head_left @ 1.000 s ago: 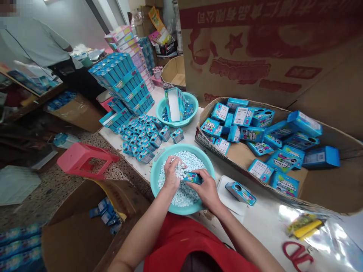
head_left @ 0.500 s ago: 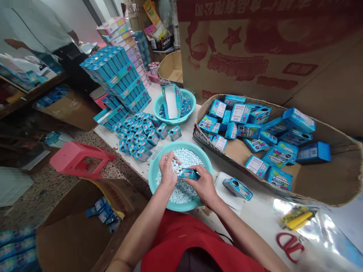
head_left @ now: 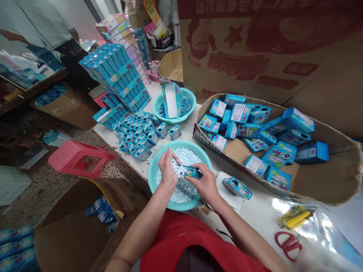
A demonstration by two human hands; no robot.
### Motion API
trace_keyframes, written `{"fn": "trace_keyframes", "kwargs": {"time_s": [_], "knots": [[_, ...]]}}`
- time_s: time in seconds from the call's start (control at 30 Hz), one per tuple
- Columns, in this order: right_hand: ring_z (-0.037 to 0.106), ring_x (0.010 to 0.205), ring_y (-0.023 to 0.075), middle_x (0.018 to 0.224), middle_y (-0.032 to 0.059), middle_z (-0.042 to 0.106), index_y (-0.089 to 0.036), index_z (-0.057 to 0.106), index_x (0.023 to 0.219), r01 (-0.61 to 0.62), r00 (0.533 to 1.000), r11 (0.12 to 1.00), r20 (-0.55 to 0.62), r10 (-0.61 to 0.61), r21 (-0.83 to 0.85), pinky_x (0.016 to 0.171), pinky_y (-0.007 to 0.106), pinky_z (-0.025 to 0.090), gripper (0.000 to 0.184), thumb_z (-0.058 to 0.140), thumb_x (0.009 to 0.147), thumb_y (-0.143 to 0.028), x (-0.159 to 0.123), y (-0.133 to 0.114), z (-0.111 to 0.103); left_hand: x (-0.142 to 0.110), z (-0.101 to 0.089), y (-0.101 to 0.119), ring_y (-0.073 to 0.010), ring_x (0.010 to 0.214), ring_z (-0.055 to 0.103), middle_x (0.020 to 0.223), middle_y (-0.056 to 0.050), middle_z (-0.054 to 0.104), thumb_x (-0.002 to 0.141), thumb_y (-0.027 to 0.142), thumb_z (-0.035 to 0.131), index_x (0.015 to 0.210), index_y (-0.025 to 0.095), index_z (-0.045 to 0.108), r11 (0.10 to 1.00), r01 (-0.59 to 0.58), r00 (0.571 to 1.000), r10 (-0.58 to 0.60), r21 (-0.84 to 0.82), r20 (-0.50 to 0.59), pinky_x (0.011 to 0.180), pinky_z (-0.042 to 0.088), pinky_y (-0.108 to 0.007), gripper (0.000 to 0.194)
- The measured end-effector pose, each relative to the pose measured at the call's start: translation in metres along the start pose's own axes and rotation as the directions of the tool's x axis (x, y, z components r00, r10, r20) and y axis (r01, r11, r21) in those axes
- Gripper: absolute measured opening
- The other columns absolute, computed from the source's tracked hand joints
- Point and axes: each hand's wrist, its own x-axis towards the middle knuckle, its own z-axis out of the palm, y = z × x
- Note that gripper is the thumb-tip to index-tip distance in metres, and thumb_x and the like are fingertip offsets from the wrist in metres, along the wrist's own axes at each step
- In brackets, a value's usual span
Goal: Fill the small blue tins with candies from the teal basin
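Note:
A turquoise basin (head_left: 152, 180) full of small pale candies (head_left: 181, 194) stands on the table before me. Over it, my left hand (head_left: 168, 170) is cupped round a heap of these candies. My right hand (head_left: 206, 183) grips a small blue candy box (head_left: 193, 172) between thumb and fingers. The box lies tilted nearly flat, its left end against the candies in my left palm. Right of the basin, another blue box (head_left: 237, 187) rests on a white scale-like tray (head_left: 224, 181).
A cut-down carton (head_left: 320, 192) of blue boxes stands at right. Small boxes (head_left: 138, 132) crowd the table at left, before stacked display trays (head_left: 113, 75). Behind is a second basin (head_left: 193, 99). Red scissors (head_left: 287, 245) lie front right. A pink stool (head_left: 79, 156) and a person (head_left: 42, 26) are at left.
The box in my right hand has moved slightly right and tips more. My left hand stays cupped above the basin and has opened a little towards the box.

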Motion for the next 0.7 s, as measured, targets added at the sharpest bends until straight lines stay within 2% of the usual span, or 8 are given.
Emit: {"fn": "trace_keyframes", "kwargs": {"time_s": [0.1,0.2,0.37,0.57,0.7], "knots": [[0.06,0.085,0.0238,0.089,0.0038,0.064,-0.022,0.064,0.091,-0.01,1.0,1.0,0.029,0.009,0.028,0.076,0.035,0.045,0.027,0.075,0.07,-0.032,-0.001,0.007,0.001,0.0,0.001,-0.005,-0.0067,0.043,0.045,0.054,0.006,0.048,0.069,0.046,0.069,0.063,0.017,0.046,0.999,0.039,0.999,-0.039,-0.003,0.004,0.045,0.037,-0.021,0.037],[0.059,0.085,0.0233,0.089,0.0037,0.064,-0.022,0.064,0.093,0.003,1.0,0.998,0.028,-0.005,0.059,0.077,0.035,0.045,0.028,0.076,0.07,-0.031,-0.001,0.01,0.004,-0.001,0.001,-0.005,-0.0072,0.044,0.046,0.054,0.005,0.048,0.072,0.046,0.066,0.063,0.017,0.047,1.0,-0.007,0.999,0.006,0.012,0.048,0.046,0.038,-0.022,0.036],[0.059,0.084,0.0228,0.087,0.0032,0.063,-0.022,0.064,0.091,-0.005,0.999,0.993,0.033,0.001,0.119,0.077,0.035,0.045,0.026,0.076,0.069,-0.031,0.002,0.006,0.01,-0.003,0.0,-0.001,-0.007,0.043,0.044,0.051,0.005,0.045,0.074,0.046,0.064,0.059,0.018,0.045,0.996,-0.042,0.998,0.039,0.076,0.044,0.045,0.038,-0.021,0.037],[0.058,0.085,0.0224,0.088,0.0026,0.062,-0.023,0.064,0.092,0.005,1.0,0.99,-0.008,-0.004,0.14,0.077,0.034,0.045,0.027,0.075,0.07,-0.031,0.001,0.002,0.008,-0.004,0.001,0.001,-0.0081,0.044,0.047,0.05,0.004,0.046,0.078,0.047,0.06,0.059,0.018,0.047,0.985,-0.128,0.986,0.113,0.114,0.125,0.047,0.041,-0.021,0.038],[0.058,0.084,0.0227,0.085,0.0026,0.061,-0.022,0.064,0.088,-0.044,0.999,0.986,0.002,0.044,0.163,0.077,0.035,0.044,0.026,0.076,0.068,-0.033,0.0,0.011,0.012,0.004,0.002,-0.005,-0.0066,0.04,0.042,0.048,0.006,0.043,0.075,0.048,0.063,0.058,0.018,0.046,0.993,-0.063,0.994,0.054,0.098,0.097,0.041,0.036,-0.02,0.039]]}}
